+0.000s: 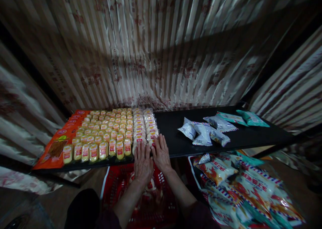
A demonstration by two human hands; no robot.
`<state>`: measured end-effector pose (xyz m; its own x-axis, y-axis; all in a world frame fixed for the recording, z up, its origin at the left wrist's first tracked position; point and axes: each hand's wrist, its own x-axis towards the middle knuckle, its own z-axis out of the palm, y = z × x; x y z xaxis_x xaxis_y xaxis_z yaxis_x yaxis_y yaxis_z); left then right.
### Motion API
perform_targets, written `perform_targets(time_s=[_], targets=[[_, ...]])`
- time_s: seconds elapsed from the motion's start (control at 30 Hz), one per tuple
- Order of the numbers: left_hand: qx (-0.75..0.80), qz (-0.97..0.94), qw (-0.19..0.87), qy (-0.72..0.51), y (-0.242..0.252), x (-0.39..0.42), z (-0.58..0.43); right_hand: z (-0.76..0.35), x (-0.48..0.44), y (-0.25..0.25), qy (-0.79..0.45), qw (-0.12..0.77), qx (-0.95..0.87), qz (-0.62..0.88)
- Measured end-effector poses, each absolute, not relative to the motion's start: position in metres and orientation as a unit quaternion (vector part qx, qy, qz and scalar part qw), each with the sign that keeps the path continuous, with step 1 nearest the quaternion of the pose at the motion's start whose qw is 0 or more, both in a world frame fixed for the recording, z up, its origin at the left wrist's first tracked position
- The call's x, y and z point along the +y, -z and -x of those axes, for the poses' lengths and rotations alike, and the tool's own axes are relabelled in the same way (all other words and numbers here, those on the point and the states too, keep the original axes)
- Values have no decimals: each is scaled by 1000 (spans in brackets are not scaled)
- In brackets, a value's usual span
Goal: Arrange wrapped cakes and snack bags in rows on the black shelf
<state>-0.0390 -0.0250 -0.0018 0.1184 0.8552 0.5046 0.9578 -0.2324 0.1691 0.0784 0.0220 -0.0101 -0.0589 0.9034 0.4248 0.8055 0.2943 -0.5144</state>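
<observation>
My left hand [143,163] lies with fingers stretched forward on the front end of a row of round white packaged cakes [139,130]. Beside it, my right hand [161,153] rests its extended fingers against the front of a second row of packaged cakes [150,123]. Neither hand grips anything; the fingertips touch the wrappers. To the left of these rows stand several rows of small yellow packaged cakes [103,128] with red and white labels. Flat orange packets [59,141] overlap along the far left of the black shelf [176,146].
Silver-white snack bags [202,133] and teal bags [253,118] lie loose on the shelf's right part. Below are a red basket [113,188] holding some packets and a heap of larger snack bags [251,185] at right. A striped curtain [161,54] hangs behind.
</observation>
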Motion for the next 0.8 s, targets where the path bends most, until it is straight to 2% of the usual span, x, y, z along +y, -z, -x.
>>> perform_targets(time_s=[0.2,0.8], targets=[[-601,754,106,243,2,-17,43,-82,28,2,-17,289,-753,591],[-586,772,99,226,3,-9,52,-78,25,-2,21,197,-762,616]])
